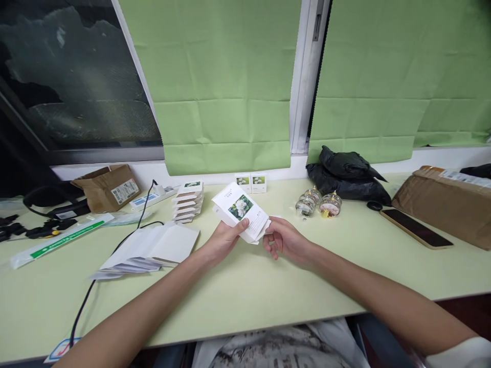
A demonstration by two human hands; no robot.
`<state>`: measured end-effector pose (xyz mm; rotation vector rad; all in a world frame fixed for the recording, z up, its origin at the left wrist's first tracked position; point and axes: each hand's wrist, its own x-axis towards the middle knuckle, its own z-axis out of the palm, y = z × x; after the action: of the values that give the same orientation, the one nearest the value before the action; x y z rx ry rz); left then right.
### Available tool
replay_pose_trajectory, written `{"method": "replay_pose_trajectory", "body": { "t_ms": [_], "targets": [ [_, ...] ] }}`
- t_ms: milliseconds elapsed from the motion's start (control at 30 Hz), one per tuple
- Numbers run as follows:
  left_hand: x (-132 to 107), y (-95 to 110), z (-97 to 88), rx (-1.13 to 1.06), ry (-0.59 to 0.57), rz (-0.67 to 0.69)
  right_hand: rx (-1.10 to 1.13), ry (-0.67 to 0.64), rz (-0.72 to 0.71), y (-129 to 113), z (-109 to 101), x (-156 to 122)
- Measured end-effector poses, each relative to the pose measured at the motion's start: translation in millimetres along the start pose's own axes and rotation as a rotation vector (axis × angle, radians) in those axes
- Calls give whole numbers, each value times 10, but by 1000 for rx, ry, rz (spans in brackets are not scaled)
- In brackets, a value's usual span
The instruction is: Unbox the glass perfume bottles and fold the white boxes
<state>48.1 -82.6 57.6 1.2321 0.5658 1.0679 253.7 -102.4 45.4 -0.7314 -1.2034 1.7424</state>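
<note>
A white cardboard box (pixel 241 208) with a white-flower picture on its front is held tilted above the table. My left hand (pixel 226 237) grips it from the left, thumb across the lower front. At the box's lower right end, my right hand (pixel 286 240) pinches the edge near the end flaps, its other fingers curled below. Left of my hands stands a stack of similar small boxes (pixel 187 202). Flat, unfolded white cartons (pixel 153 248) lie nearer to me on the left. Two finished-looking flower boxes (pixel 251 184) stand upright beyond my hands.
Ornate glass jars (pixel 318 203) and black plastic bags (pixel 349 176) sit back right. A phone (pixel 416 229) lies beside a large brown parcel (pixel 445 204). At left are an open carton (pixel 107 189), a power strip (pixel 151 198) and a black cable (pixel 86 301) crossing the table.
</note>
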Motion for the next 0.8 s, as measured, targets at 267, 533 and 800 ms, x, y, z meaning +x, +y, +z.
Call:
{"method": "replay_pose_trajectory", "body": {
  "t_ms": [267,533,800],
  "targets": [
    [-4,56,8,-75,107,-17,-391,229,-335,35,28,-48],
    [31,59,-40,-46,162,-38,-947,201,-663,-78,-35,-124],
    [32,63,-9,-43,185,33,-1048,170,-640,-58,56,-171]
  ]
}}
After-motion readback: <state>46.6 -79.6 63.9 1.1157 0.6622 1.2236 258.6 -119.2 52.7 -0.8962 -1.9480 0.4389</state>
